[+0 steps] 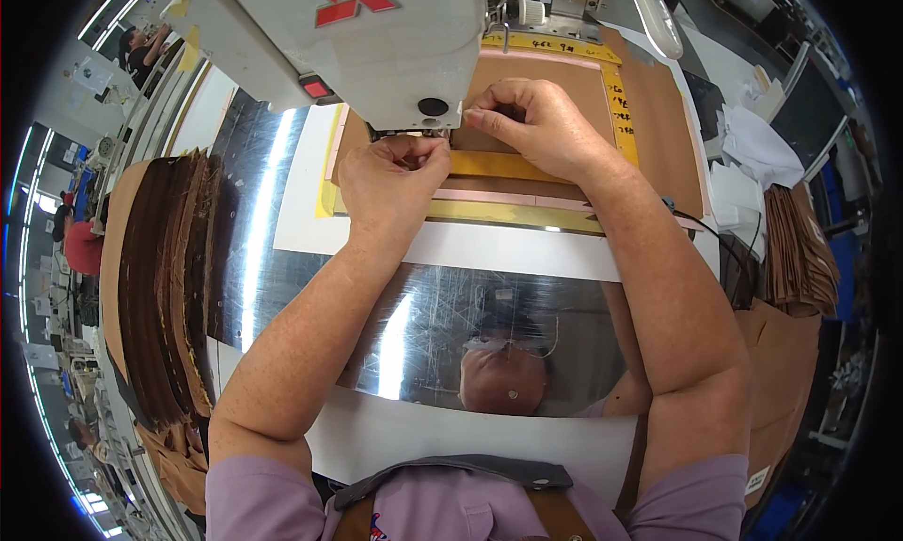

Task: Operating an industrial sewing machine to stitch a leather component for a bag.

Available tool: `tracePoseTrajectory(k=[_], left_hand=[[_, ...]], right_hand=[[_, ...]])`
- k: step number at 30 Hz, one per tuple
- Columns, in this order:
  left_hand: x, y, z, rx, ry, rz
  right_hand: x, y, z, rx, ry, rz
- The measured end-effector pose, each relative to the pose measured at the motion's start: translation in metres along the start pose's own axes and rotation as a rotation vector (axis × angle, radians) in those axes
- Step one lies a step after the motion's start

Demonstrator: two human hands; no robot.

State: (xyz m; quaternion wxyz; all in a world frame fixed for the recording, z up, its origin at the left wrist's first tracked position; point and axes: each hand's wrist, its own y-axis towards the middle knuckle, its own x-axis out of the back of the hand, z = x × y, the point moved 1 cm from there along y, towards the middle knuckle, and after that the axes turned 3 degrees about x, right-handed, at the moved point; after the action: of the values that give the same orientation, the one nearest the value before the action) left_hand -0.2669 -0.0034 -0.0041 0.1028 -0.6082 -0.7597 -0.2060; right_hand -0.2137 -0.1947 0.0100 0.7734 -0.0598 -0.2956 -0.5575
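Observation:
Under the white head of an industrial sewing machine (404, 52), my left hand (386, 193) is raised close to the needle area (406, 135). Its thumb and fingertips are pressed together, and whatever they pinch is too small to make out. My right hand (546, 132) is just right of the machine head, thumb and forefinger together in a pinch; any thread between them does not show. Beneath both hands lies a yellow frame (508, 167) with dark handwriting, over a brown sheet (574, 99). Pink and yellow strips (527, 207) border its near side.
A shiny, scratched metal plate (433, 339) covers the near worktop, with a white sheet (320, 230) beyond. Brown fabric-like pieces stand in a stack (155, 287) at left; folded brown pieces (798, 254) hang at right. A black cable (724, 235) runs beside my right arm. Other people work far left.

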Motion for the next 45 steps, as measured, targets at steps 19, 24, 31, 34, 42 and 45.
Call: tracePoseTrajectory(k=[19,24,31,34,42,45], left_hand=[[-0.002,0.001,-0.002,-0.009,-0.176,0.098],[-0.002,0.001,-0.002,-0.002,-0.133,0.110],[-0.005,-0.001,-0.001,-0.025,-0.105,0.116],[-0.006,0.000,0.001,-0.033,-0.100,0.102],[-0.011,0.001,-0.003,-0.014,-0.117,0.090],[-0.010,0.001,0.003,-0.023,-0.115,0.054]], right_hand=[[0.008,0.002,0.004,0.085,-0.066,0.131],[0.003,0.003,-0.003,0.180,0.014,0.084],[0.004,0.002,-0.001,0.212,-0.010,0.064],[0.006,0.001,0.001,0.208,-0.047,0.084],[0.009,-0.002,0.004,0.143,-0.109,0.107],[0.000,0.001,0.001,0.207,-0.099,0.077]])
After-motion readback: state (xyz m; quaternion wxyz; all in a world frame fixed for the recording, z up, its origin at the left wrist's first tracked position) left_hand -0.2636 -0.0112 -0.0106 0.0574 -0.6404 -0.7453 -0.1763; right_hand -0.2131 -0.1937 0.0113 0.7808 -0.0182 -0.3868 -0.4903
